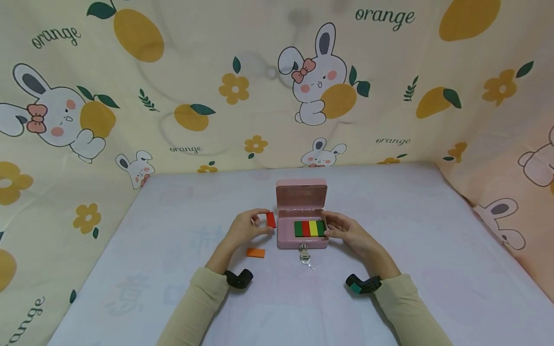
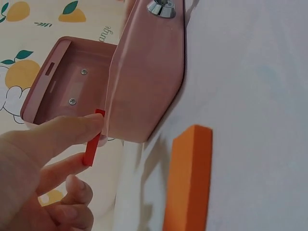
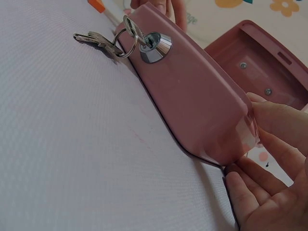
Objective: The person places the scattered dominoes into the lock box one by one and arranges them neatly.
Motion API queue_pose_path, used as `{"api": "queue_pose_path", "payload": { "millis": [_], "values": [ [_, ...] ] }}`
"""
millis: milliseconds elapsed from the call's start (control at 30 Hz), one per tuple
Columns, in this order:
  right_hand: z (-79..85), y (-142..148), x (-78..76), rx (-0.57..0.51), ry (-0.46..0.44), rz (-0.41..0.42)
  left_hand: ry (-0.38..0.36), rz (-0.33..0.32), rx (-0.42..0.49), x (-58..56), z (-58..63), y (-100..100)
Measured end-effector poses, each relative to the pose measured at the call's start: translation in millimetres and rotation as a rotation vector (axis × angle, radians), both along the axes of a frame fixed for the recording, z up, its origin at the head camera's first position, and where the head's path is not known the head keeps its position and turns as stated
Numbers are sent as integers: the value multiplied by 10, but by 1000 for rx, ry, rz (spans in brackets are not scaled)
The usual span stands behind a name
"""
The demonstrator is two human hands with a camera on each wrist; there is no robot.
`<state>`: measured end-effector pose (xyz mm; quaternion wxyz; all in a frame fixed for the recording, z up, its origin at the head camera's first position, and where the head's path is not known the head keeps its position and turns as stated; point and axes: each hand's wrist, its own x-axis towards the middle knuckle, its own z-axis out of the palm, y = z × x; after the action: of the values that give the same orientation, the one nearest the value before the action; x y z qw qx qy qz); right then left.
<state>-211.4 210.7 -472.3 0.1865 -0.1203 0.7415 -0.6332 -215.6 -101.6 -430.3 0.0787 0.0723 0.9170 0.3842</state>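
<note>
My left hand (image 1: pixel 244 227) pinches a small red block (image 1: pixel 270 219) between thumb and finger, just beside the left wall of a pink metal cash box (image 1: pixel 285 242). The box stands with its lid raised. Inside lies a row of coloured blocks (image 1: pixel 309 228): green, red, yellow and green, against the right side. My right hand (image 1: pixel 351 233) holds the box by its right wall, its fingers along the side and rim in the right wrist view. An orange block (image 1: pixel 256 253) lies on the table below my left hand.
A lock (image 3: pixel 155 47) with keys (image 3: pixel 98 42) on a ring sits on the box's front, the keys hanging onto the white table cover (image 1: pixel 277 307). Behind the table hangs a cream cloth (image 1: pixel 259 29) printed with rabbits and oranges.
</note>
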Motion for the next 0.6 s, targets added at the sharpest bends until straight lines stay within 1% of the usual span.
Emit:
{"api": "queue_pose_path", "payload": {
  "millis": [300, 600],
  "values": [
    [-4, -5, -1, 13, 2, 2, 25, -22, 6, 12, 15, 30],
    [4, -1, 2, 18, -5, -3, 49, -67, 10, 28, 13, 72]
  ]
}}
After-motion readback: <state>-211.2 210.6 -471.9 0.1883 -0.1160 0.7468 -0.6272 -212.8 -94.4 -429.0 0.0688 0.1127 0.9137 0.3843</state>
